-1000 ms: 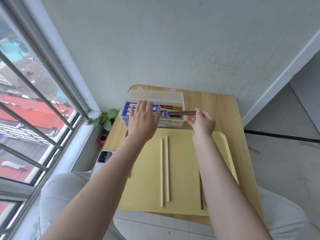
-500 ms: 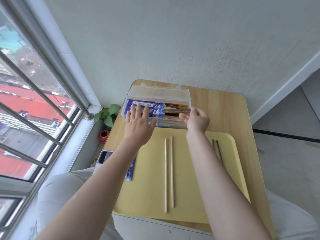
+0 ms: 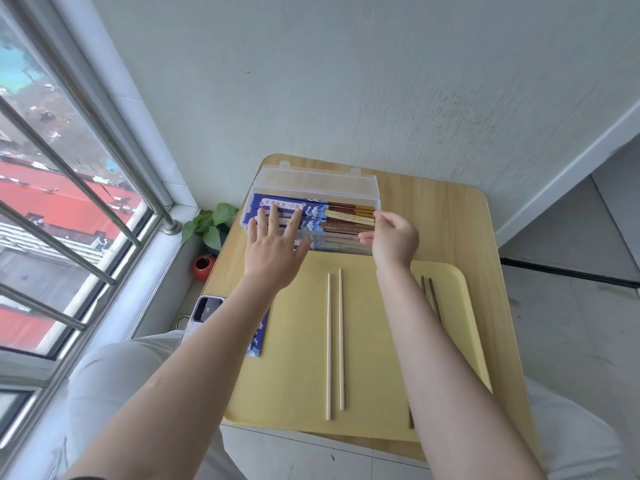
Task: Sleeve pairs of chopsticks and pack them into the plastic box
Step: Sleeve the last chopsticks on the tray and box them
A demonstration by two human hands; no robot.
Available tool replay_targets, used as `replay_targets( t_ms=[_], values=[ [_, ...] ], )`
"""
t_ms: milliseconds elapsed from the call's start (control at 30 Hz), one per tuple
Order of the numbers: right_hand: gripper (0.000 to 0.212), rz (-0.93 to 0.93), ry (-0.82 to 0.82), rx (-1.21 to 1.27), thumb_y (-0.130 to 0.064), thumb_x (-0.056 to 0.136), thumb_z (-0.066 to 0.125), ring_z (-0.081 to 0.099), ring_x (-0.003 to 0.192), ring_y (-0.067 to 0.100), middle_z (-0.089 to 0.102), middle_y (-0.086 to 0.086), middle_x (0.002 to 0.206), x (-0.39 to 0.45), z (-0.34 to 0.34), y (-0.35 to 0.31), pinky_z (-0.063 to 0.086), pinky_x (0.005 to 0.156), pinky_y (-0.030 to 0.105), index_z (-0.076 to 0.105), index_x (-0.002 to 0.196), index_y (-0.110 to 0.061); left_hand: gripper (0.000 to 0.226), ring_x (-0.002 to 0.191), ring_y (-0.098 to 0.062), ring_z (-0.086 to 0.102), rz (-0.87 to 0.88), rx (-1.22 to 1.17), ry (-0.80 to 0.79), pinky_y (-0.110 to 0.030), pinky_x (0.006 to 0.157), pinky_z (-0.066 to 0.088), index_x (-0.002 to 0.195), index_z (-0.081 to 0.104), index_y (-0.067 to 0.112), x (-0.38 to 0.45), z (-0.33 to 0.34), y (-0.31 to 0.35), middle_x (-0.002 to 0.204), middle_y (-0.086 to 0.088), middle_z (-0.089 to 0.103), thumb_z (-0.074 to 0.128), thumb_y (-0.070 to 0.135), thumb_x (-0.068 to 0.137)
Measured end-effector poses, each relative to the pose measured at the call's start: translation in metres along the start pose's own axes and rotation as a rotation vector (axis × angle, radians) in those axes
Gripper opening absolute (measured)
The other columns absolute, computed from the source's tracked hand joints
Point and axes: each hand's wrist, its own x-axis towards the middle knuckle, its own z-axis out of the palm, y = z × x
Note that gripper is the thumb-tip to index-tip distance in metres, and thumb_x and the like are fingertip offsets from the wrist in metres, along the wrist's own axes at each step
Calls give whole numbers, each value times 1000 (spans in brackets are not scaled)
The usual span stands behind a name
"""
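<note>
Now left hand (image 3: 273, 251) fingers spread flat on blue sleeved pairs (image 3: 294, 211) inside plastic box (image 3: 313, 181). Right hand (image 3: 394, 237) fingers curled at box's right end, pinching chopstick ends. Best: press level, nudge ends flush. Bare pale chopsticks (image 3: 335, 341) wait on tray (image 3: 457, 289) near box.

A single head-worn wide-angle view looks forward and steeply down from close above the small light wooden worktop (image 3: 450, 216), facing the pale textured wall (image 3: 346, 81), barred window (image 3: 69, 202) at left.
</note>
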Motion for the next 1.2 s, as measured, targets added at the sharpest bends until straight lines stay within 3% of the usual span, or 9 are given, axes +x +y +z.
replay_targets(
  t_ms=[67,167,300,500,600,700,867,1067,1200],
  values=[
    [29,-131,12,-151,-13,100,47,69,62,15,75,6,89,-2,-4,2,59,63,28,72,114,-15,66,154,-36,-8,0,11,2,-48,125,-2,160,-5,33,0,0,1,167,-16,-6,15,60,103],
    [24,-405,1,-455,-11,99,51,67,89,21,68,4,113,-9,-10,10,50,72,26,73,109,-9,66,154,-37,-7,-7,22,7,-49,125,-2,160,-4,32,0,1,2,167,-16,-5,15,60,103],
    [29,-608,-74,-684,-7,98,49,64,83,24,61,1,128,-19,-14,26,37,61,25,68,119,-6,66,153,-38,-6,-24,26,13,-49,124,-2,160,-4,31,0,1,4,167,-17,-5,15,59,103],
    [43,-590,-107,-786,-5,97,45,65,102,28,51,-1,147,-26,-14,30,44,66,29,58,138,-10,66,153,-41,-6,-23,19,29,-51,124,-2,160,-5,34,-3,4,6,167,-18,-5,17,59,103],
    [39,-571,-86,-620,-3,99,46,64,106,24,55,4,142,-26,-18,33,41,74,21,62,134,-7,64,152,-41,-9,1,-17,42,-51,123,-4,159,-3,39,-3,5,2,167,-18,-5,19,60,103],
    [32,-374,-5,-366,-10,104,47,62,104,21,53,7,131,-15,-22,27,39,82,14,63,131,-10,64,152,-40,-12,-4,-62,66,-50,124,-4,160,0,38,-8,6,-1,167,-18,-6,24,57,103],
    [28,-319,-153,-387,-9,104,47,62,98,24,50,1,112,2,-18,27,49,92,30,69,121,-14,66,152,-40,-13,-13,-75,94,-50,124,-4,160,-1,35,-15,10,2,167,-16,-8,26,56,104],
    [23,-206,-179,-294,-11,99,55,66,95,25,61,5,115,10,-14,26,56,87,38,71,99,-29,70,152,-42,-8,-180,-156,178,-50,124,-1,161,6,21,-13,5,0,166,-22,-5,34,47,103],
    [11,-197,-101,-282,-15,94,61,68,90,28,65,0,106,9,-11,25,58,84,43,65,99,-24,65,153,-39,0,-217,-146,145,-50,124,3,159,18,17,-9,1,-4,165,-22,6,30,47,103]
  ],
)
